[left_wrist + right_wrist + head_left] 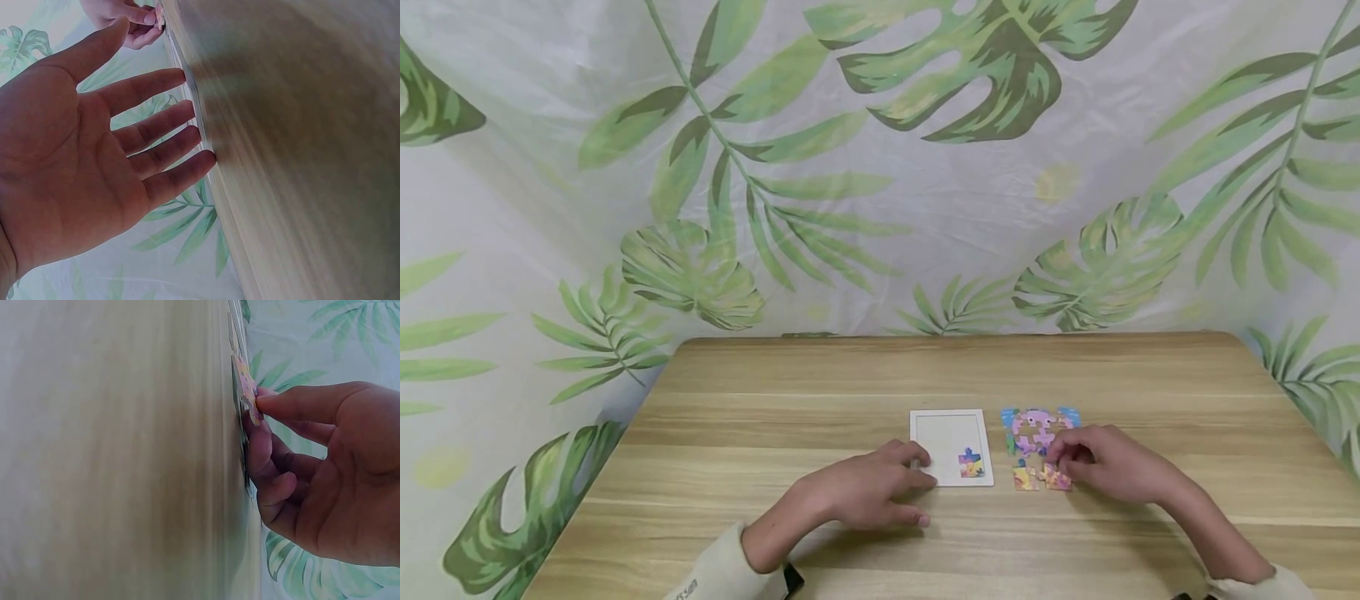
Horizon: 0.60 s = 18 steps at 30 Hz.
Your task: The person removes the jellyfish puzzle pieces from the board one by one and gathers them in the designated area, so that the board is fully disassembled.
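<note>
My left hand (pixel 880 487) lies at the left edge of a white puzzle tray (pixel 943 433), its fingers stretched out and touching the frame. In the left wrist view that hand (pixel 81 144) shows its palm, fingers spread. A joined bit of puzzle (pixel 971 464) sits in the tray's lower right corner. To the right of the tray, my right hand (pixel 1108 462) pinches a pink and yellow puzzle piece (pixel 245 384) between thumb and fingers, tilted up in the right wrist view. Beside it are a yellow puzzle piece (pixel 1026 477) and a group of pink and blue pieces (pixel 1033 425).
Everything lies on a wood-grain table (pixel 760 417). Behind the table hangs a pale cloth (pixel 955 208) printed with green leaves. The table's far edge runs just in front of the cloth.
</note>
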### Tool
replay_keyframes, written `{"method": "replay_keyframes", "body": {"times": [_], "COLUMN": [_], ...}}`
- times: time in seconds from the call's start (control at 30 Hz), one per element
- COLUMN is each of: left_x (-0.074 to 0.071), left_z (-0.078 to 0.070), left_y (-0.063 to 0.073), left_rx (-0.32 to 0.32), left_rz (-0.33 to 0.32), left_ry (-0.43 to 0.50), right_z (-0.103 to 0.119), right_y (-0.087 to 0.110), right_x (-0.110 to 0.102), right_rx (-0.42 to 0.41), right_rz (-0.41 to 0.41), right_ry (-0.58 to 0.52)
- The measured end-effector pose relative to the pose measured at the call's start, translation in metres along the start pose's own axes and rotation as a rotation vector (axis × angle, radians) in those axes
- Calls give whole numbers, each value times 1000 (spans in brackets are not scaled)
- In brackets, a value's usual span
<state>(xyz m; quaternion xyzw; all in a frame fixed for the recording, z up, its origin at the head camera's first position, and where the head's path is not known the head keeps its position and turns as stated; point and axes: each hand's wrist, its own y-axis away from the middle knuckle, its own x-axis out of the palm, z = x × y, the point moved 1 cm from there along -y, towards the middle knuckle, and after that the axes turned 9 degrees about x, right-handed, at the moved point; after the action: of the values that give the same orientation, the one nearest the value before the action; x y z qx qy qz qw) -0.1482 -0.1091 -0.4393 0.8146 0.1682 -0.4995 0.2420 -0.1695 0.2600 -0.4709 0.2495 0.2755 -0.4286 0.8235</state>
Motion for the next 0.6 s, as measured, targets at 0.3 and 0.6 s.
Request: {"method": "replay_keyframes", "body": {"times": [0.3, 0.6], "left_x": [0, -1], "left_z": [1, -1], "left_y": [0, 0], "left_rx": [2, -2], "left_rz": [-6, -6], "left_ry": [13, 9], "right_z": [3, 6], "right_y": [2, 0], "right_x": [-1, 3], "right_rx": [-5, -3], "right_rz": [-39, -64], "right_ry": [42, 88]}}
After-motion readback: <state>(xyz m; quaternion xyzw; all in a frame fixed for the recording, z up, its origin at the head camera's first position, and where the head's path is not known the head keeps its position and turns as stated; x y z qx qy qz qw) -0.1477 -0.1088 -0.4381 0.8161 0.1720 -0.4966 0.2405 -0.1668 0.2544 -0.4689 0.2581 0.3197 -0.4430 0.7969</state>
